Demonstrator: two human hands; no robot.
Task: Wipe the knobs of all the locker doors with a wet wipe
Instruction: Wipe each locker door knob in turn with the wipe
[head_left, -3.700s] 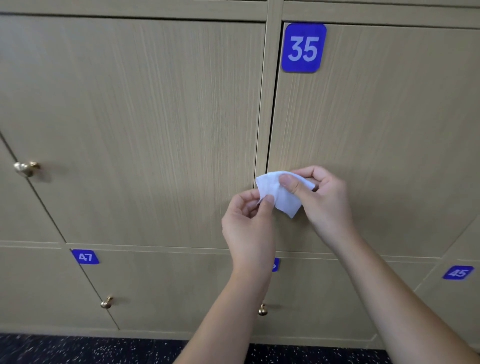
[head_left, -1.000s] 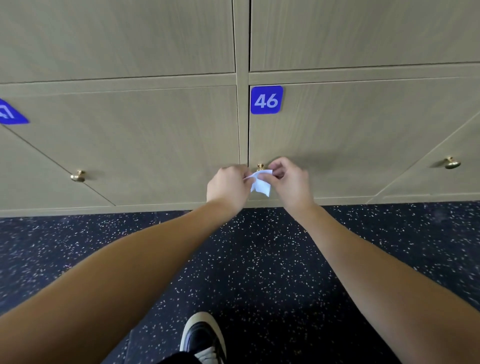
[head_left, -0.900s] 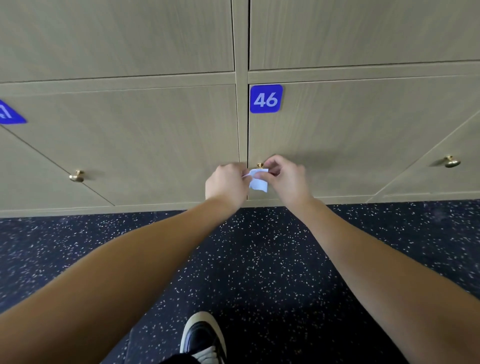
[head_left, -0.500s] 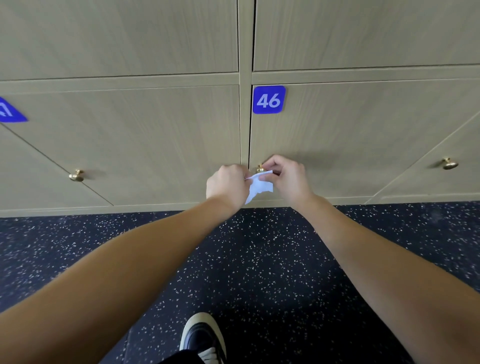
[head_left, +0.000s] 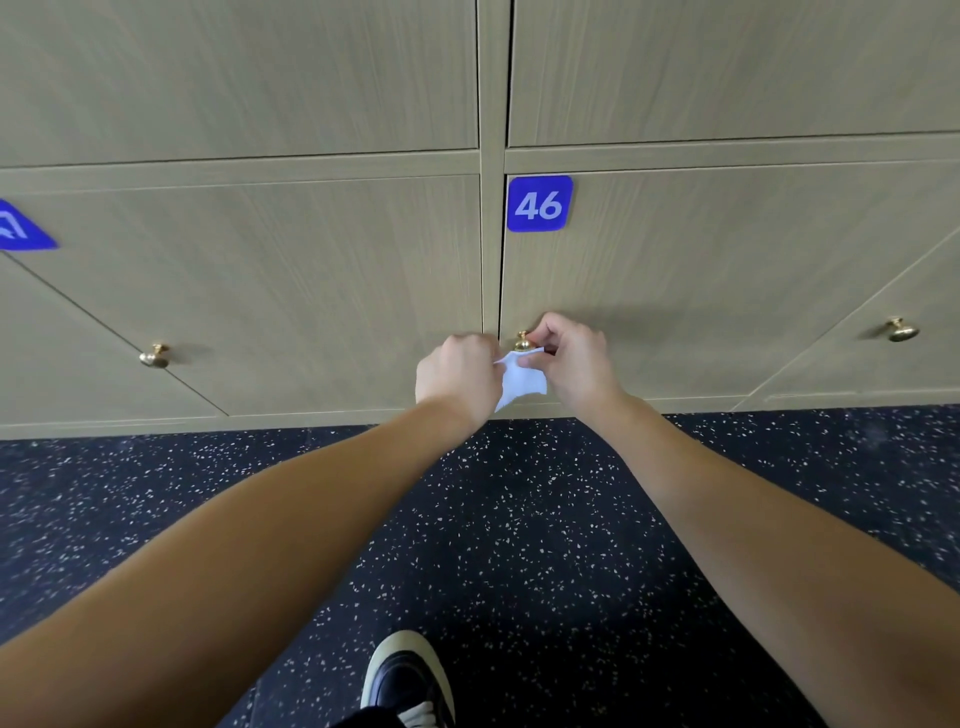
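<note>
Footwear, one black shoe (head_left: 408, 680), is standing on the speckled floor (head_left: 519, 545) nearest the camera. Beyond it, the left hand (head_left: 457, 371) and right hand (head_left: 574, 358) are both pinching the wet wipe (head_left: 517, 379), which is now hanging lower and more unfolded than half a second ago. The wipe is sitting just below the knob (head_left: 522, 342) of door 46 (head_left: 727, 291), so wiping appears imminent.

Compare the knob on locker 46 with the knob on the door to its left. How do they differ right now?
The knob on locker 46 sits between the left hand and right hand, which pinch a wet wipe just below it; the left door's knob stands alone. The first is partly hidden; the second shows whole. Both are brass-coloured.
</note>
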